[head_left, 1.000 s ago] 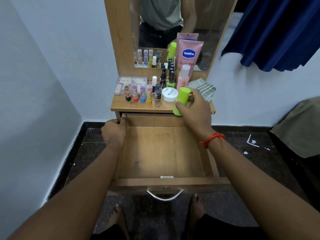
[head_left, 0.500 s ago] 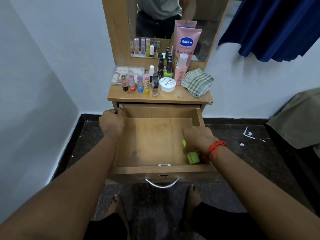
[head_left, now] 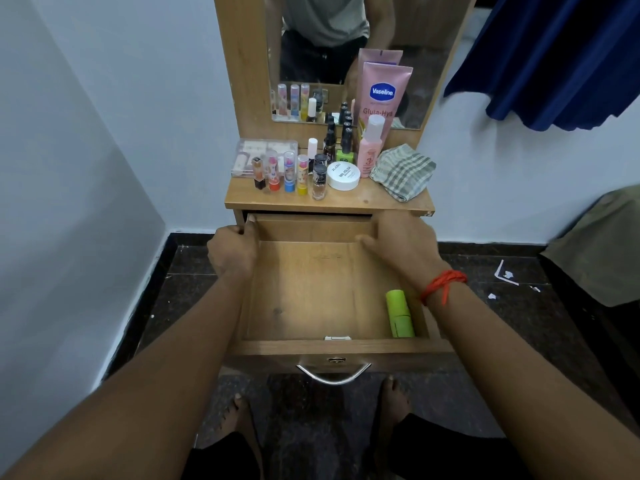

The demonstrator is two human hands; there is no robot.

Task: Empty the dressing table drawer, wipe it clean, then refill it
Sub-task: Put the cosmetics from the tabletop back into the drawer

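The wooden drawer (head_left: 311,289) is pulled out under the dressing table top (head_left: 346,200). A green bottle (head_left: 400,313) lies on its side alone in the drawer's front right corner. My left hand (head_left: 232,252) grips the drawer's left wall near the back. My right hand (head_left: 401,242) is over the drawer's back right corner, fingers loose and holding nothing. On the top stand lip balms (head_left: 287,171), nail polish bottles (head_left: 341,140), a white jar (head_left: 343,175), a pink bottle (head_left: 370,150), a Vaseline tube (head_left: 382,95), a clear box (head_left: 263,150) and a checked cloth (head_left: 403,171).
A mirror (head_left: 329,46) rises behind the table. White walls close in on the left and behind. A blue curtain (head_left: 554,57) hangs at upper right and a dull green cloth-covered thing (head_left: 602,247) sits at right. My bare feet (head_left: 239,420) stand on the dark floor below the drawer handle (head_left: 334,375).
My right hand took the green bottle from the table top, laid it in the drawer's front right corner, let go and moved up toward the back right. My left hand stayed.
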